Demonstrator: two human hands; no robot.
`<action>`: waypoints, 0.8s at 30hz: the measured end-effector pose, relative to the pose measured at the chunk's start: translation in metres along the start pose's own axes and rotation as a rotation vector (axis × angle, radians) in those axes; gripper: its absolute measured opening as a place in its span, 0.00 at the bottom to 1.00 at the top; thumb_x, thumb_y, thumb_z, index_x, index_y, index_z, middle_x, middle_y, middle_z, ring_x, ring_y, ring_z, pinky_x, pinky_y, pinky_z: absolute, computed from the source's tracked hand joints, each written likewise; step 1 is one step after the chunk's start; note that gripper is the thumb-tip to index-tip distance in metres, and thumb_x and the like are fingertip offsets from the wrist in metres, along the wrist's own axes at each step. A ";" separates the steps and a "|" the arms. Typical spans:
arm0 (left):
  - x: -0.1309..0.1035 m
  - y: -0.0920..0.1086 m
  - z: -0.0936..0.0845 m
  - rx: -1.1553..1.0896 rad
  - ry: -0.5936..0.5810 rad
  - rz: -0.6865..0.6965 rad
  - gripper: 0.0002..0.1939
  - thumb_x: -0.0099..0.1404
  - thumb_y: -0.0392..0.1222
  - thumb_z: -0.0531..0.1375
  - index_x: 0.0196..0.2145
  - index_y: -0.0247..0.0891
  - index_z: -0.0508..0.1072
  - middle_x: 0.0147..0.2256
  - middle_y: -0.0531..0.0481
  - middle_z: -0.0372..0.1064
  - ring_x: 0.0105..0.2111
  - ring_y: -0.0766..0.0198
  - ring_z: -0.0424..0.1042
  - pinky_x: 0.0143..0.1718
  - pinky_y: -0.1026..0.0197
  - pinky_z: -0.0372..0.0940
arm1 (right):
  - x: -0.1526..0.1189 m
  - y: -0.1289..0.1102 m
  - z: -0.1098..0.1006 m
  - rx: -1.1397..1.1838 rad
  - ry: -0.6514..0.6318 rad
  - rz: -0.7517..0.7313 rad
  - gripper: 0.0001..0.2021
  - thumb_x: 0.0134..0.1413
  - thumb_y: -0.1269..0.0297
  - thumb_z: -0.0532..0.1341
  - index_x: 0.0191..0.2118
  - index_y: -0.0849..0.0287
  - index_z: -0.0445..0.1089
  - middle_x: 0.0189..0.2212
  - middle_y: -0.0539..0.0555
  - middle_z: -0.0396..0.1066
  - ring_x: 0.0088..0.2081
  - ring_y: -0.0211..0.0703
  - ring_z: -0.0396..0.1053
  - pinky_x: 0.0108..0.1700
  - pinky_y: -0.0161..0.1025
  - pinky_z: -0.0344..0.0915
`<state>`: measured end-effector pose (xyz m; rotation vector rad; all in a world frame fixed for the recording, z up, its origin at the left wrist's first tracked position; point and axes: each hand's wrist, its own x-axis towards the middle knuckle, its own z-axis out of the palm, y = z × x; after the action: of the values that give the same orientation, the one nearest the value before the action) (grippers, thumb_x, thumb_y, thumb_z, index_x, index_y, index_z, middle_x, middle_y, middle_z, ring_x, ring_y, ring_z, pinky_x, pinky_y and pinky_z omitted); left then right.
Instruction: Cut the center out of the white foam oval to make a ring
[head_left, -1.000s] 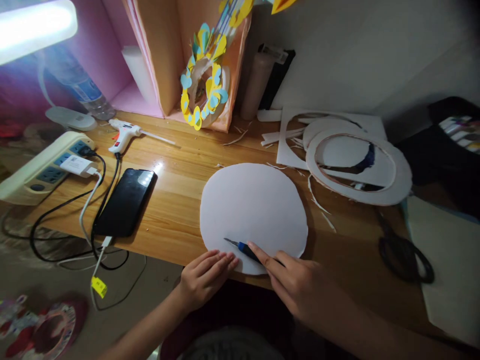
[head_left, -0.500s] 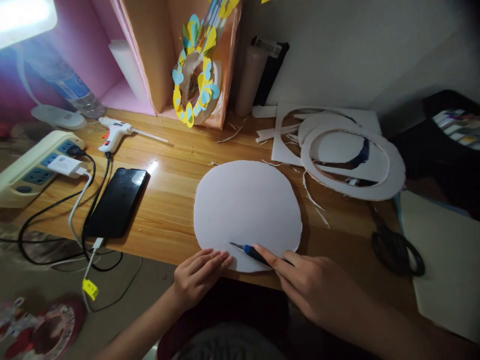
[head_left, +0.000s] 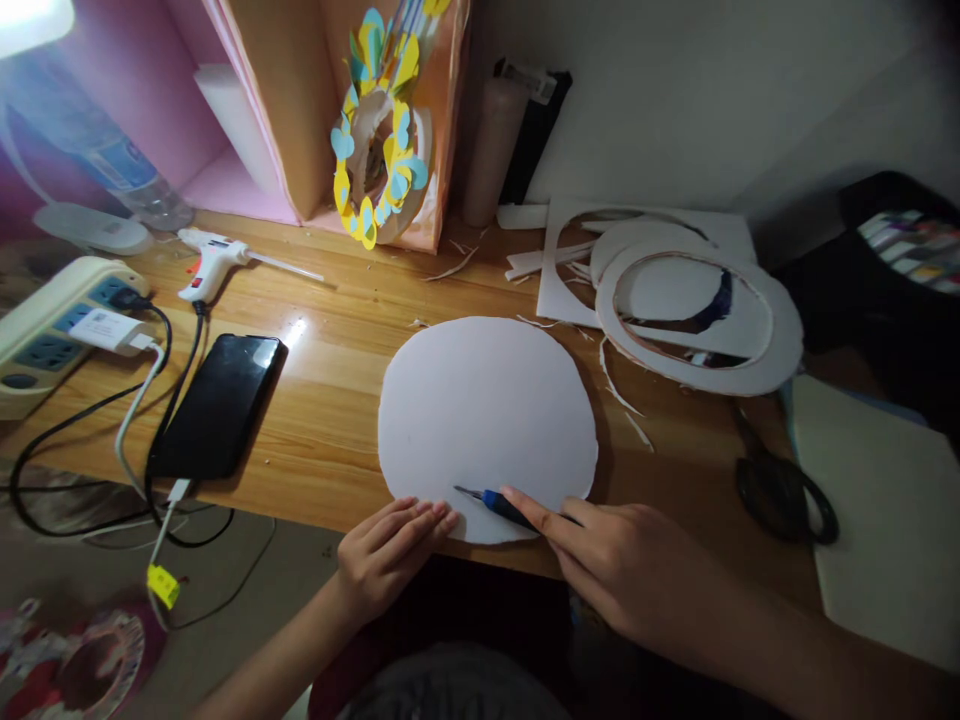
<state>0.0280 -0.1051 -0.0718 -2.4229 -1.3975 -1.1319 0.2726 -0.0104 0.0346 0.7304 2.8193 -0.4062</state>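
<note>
Right hand [head_left: 619, 560]: your fingers are closed around a craft knife [head_left: 506, 505], forefinger stretched along the top of its blue-and-black handle. Blade points left, over the near part of the white board [head_left: 487, 410]; cannot tell whether the tip touches the surface.

Left hand [head_left: 386, 560]: your fingers lie side by side, close together, tips on the board's near left edge. Thumb hidden; cannot tell whether you pinch the edge or only press on it.

Board: rounded, slightly uneven outline, flat at the front edge of the wooden table [head_left: 330, 400], between your two hands and reaching beyond them.

Right of board: thin scrap strips [head_left: 611, 378] just beside it. Farther back, a white oval ring [head_left: 784, 345] overlaps a cut-out sheet [head_left: 551, 285]. Scissors [head_left: 780, 495] with dark handles lie near your right forearm, partly over a pale sheet [head_left: 885, 530].

Left of board: black phone [head_left: 221, 405], well apart from it, cable plugged into its near end. Behind the phone, a white glue gun [head_left: 214, 265]; farther left, a power strip [head_left: 37, 300] with a white charger [head_left: 109, 328] plugged in.
</note>
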 end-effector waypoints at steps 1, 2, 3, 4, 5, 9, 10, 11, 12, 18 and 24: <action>0.000 0.000 0.000 -0.003 0.002 -0.002 0.15 0.65 0.29 0.58 0.50 0.33 0.72 0.39 0.52 0.79 0.39 0.68 0.76 0.50 0.62 0.70 | -0.001 0.001 -0.001 -0.003 0.001 -0.003 0.30 0.54 0.75 0.53 0.64 0.60 0.55 0.29 0.51 0.72 0.25 0.38 0.70 0.25 0.36 0.60; 0.001 0.000 -0.001 -0.004 -0.001 0.000 0.16 0.65 0.29 0.58 0.50 0.33 0.71 0.39 0.52 0.79 0.39 0.68 0.76 0.50 0.62 0.70 | -0.002 0.001 -0.001 -0.011 0.006 -0.005 0.30 0.54 0.75 0.53 0.64 0.60 0.55 0.29 0.51 0.72 0.25 0.37 0.70 0.24 0.36 0.59; 0.002 0.000 -0.002 -0.003 -0.004 0.004 0.16 0.65 0.29 0.57 0.51 0.33 0.71 0.39 0.51 0.79 0.40 0.68 0.76 0.50 0.62 0.70 | -0.003 0.002 -0.002 -0.018 0.011 -0.007 0.30 0.54 0.75 0.53 0.64 0.60 0.56 0.28 0.51 0.72 0.24 0.37 0.69 0.24 0.36 0.59; 0.003 0.000 -0.002 0.000 -0.007 0.007 0.17 0.66 0.29 0.57 0.52 0.33 0.71 0.39 0.51 0.79 0.40 0.68 0.76 0.50 0.62 0.70 | -0.004 0.003 -0.003 -0.027 0.016 -0.010 0.30 0.54 0.75 0.53 0.64 0.60 0.56 0.28 0.50 0.72 0.24 0.37 0.69 0.24 0.36 0.58; 0.004 0.000 -0.003 0.002 -0.006 0.008 0.17 0.66 0.28 0.57 0.52 0.33 0.70 0.39 0.51 0.79 0.40 0.67 0.76 0.50 0.62 0.70 | -0.005 0.003 -0.004 -0.039 0.020 -0.013 0.30 0.53 0.75 0.53 0.64 0.60 0.56 0.28 0.50 0.72 0.23 0.37 0.69 0.23 0.36 0.58; 0.005 0.000 -0.004 -0.005 -0.001 0.019 0.16 0.65 0.28 0.57 0.51 0.32 0.71 0.39 0.50 0.79 0.40 0.67 0.76 0.51 0.62 0.70 | -0.007 0.006 -0.007 -0.100 0.037 -0.043 0.31 0.52 0.76 0.52 0.63 0.60 0.57 0.26 0.50 0.70 0.22 0.37 0.67 0.23 0.37 0.56; 0.004 0.000 -0.004 -0.006 -0.005 0.020 0.16 0.65 0.28 0.57 0.51 0.32 0.71 0.39 0.50 0.78 0.40 0.67 0.76 0.51 0.62 0.70 | -0.008 0.007 -0.007 -0.112 0.046 -0.048 0.31 0.52 0.76 0.52 0.63 0.59 0.57 0.26 0.50 0.70 0.22 0.37 0.67 0.23 0.37 0.55; 0.003 0.000 -0.004 -0.008 -0.007 0.019 0.16 0.65 0.28 0.57 0.51 0.32 0.71 0.40 0.50 0.78 0.40 0.67 0.76 0.51 0.62 0.70 | -0.009 0.008 -0.008 -0.118 0.054 -0.050 0.31 0.52 0.76 0.52 0.64 0.58 0.57 0.27 0.50 0.70 0.22 0.37 0.67 0.23 0.37 0.55; 0.003 0.000 -0.003 -0.009 -0.008 0.016 0.16 0.65 0.28 0.57 0.51 0.32 0.71 0.40 0.50 0.78 0.41 0.67 0.76 0.51 0.62 0.70 | -0.010 0.010 -0.008 -0.123 0.063 -0.051 0.31 0.52 0.75 0.52 0.64 0.57 0.56 0.27 0.50 0.70 0.22 0.36 0.67 0.23 0.37 0.55; 0.004 0.000 -0.002 0.017 -0.004 0.013 0.14 0.66 0.28 0.57 0.48 0.33 0.73 0.38 0.52 0.79 0.38 0.68 0.76 0.50 0.63 0.70 | -0.019 0.019 -0.010 -0.195 0.080 -0.075 0.33 0.50 0.75 0.53 0.64 0.54 0.56 0.25 0.49 0.67 0.21 0.37 0.64 0.24 0.37 0.53; 0.007 -0.001 -0.002 0.046 0.010 0.035 0.12 0.65 0.29 0.58 0.46 0.34 0.74 0.37 0.53 0.79 0.36 0.69 0.77 0.48 0.63 0.72 | -0.031 0.027 -0.009 -0.321 0.121 -0.098 0.40 0.43 0.82 0.52 0.65 0.53 0.53 0.24 0.49 0.63 0.21 0.39 0.62 0.26 0.38 0.50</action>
<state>0.0284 -0.1005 -0.0655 -2.3966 -1.3570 -1.0904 0.3118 0.0013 0.0454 0.5676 2.9378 0.0805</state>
